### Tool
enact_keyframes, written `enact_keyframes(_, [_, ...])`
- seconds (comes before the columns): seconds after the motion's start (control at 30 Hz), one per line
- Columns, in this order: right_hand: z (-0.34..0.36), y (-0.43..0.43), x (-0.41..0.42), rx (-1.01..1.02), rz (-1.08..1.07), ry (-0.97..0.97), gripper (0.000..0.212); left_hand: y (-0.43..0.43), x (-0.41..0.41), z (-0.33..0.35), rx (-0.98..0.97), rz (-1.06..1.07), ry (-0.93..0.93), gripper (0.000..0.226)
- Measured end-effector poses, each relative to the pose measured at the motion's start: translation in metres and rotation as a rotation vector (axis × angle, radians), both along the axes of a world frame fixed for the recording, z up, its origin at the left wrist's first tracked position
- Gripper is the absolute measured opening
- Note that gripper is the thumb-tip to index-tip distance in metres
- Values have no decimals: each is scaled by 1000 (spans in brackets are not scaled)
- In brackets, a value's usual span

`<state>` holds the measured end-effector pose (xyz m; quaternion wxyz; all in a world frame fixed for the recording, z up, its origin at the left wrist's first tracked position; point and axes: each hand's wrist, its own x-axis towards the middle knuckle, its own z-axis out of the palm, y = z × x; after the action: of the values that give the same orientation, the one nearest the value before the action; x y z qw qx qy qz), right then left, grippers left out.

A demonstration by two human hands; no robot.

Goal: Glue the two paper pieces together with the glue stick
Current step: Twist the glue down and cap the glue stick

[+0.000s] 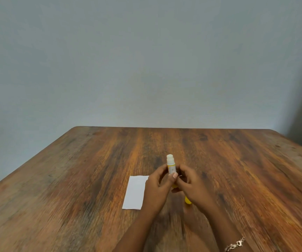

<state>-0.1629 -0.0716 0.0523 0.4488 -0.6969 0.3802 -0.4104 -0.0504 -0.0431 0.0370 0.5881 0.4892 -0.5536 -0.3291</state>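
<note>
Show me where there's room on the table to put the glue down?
Bare table: left of the paper, along the back by the wall, and right of the right hand. Crowded in the middle: that hand and the left hand hold the glue stick, yellow cap beside them.

The glue stick is white above, yellow below; the paper white; the worktop streaky brown woodgrain (darker in patches); the wall pale grey-blue.
</note>
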Motion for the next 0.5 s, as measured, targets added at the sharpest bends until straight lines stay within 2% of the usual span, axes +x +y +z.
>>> enact_keyframes(0.1, [3,11,5,38,75,-60,22,5,10,8,-10,-32,137,24])
enact_keyframes(0.23, [-1,23,11,123,137,-135,48,11,22,15,-4,-70,184,27])
enact_keyframes(0.43, [3,36,20,109,98,-242,49,20,25,21,-25,-126,235,22])
enact_keyframes(0.5, [3,40,23,63,25,-248,50,22,23,22,-29,-134,242,22])
